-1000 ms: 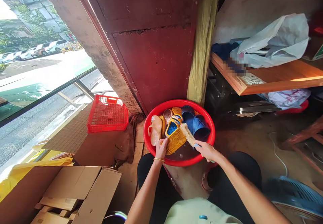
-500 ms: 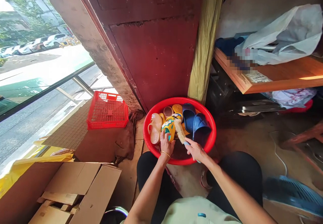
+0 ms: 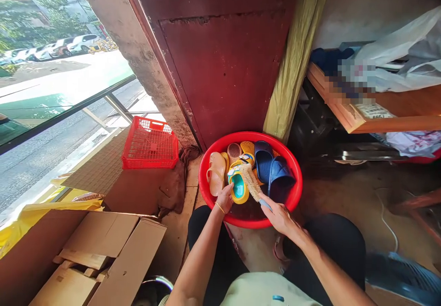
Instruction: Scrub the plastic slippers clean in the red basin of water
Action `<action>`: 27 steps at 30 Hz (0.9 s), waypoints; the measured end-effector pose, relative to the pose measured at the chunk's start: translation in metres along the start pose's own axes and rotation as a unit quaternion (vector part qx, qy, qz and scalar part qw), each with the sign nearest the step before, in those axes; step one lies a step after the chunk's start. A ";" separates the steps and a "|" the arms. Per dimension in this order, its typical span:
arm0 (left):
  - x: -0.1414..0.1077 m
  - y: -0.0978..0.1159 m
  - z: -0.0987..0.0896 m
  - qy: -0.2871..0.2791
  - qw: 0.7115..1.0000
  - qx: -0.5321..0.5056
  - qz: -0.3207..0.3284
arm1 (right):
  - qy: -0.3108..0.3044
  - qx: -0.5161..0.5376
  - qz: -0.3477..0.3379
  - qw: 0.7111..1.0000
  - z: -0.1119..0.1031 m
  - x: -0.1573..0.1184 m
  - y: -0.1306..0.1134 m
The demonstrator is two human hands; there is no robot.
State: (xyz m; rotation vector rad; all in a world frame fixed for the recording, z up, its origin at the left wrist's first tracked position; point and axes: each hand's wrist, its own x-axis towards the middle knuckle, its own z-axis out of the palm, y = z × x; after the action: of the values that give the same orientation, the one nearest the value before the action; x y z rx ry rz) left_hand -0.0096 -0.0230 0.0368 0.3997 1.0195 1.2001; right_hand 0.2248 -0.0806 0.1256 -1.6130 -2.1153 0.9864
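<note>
Clog [image 3: 238, 190] in the left hand [image 3: 226, 198], brush [image 3: 254, 187] in the right hand [image 3: 277, 215]: pinched the yellow one by its left rim, thumb at the edge, left grip closed on it, turquoise inside facing up. Had the right grip closed round the blue handle, fingers wrapped over it, pale bristles pointing up and left across the front right side of the clog. Could not tell at this angle whether to call that touching or just above. Held both over the near half of a red basin [image 3: 255, 223].

Saw inside the basin a pale strapped sandal [image 3: 216, 172] to the left of the clog, and toward the far wall a brown sole [image 3: 234, 150] with a mesh pattern and a yellow slipper [image 3: 247, 146]. Found two blue slippers [image 3: 281, 175] side by side at the right. Wore a thin bracelet [image 3: 220, 208] on the left wrist.

Had a dark red door [image 3: 220, 76] behind the basin, with a yellowish cloth [image 3: 292, 67] hanging at its right edge. Saw on the left a red crate [image 3: 151, 146] and, nearer, an open cardboard box [image 3: 129, 257]. Noticed on the right a wooden surface [image 3: 409, 121] bearing a white plastic bag [image 3: 396, 51], and low down a blurred fan [image 3: 404, 274].
</note>
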 end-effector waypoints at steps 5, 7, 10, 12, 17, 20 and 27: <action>-0.004 0.000 0.008 -0.079 0.996 -0.039 -0.015 | -0.105 -0.114 -0.003 0.988 -0.011 -0.044 0.002; -0.006 -0.002 0.010 -0.081 0.996 -0.042 -0.009 | -0.127 -0.160 0.016 0.979 -0.009 -0.043 0.000; -0.010 -0.004 0.013 -0.104 0.994 -0.024 -0.017 | -0.118 -0.171 0.036 0.977 -0.001 -0.013 -0.011; -0.013 -0.005 0.013 -0.120 0.993 0.002 -0.020 | -0.096 -0.172 0.059 0.979 0.006 0.017 -0.024; -0.014 -0.004 0.009 -0.106 0.994 0.021 -0.002 | -0.073 -0.161 0.068 0.982 0.010 0.059 -0.048; -0.013 -0.003 0.008 -0.114 0.993 -0.016 0.003 | -0.108 -0.147 0.025 0.983 0.005 0.038 -0.042; -0.013 0.001 0.015 -0.081 0.995 -0.049 -0.003 | -0.157 -0.168 0.030 0.973 -0.003 -0.020 -0.006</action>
State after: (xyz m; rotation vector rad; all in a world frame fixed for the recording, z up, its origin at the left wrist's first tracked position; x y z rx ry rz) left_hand 0.0016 -0.0308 0.0508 0.4102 0.8185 1.1869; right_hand 0.2286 -0.0986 0.1355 -1.7817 -2.5762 1.0011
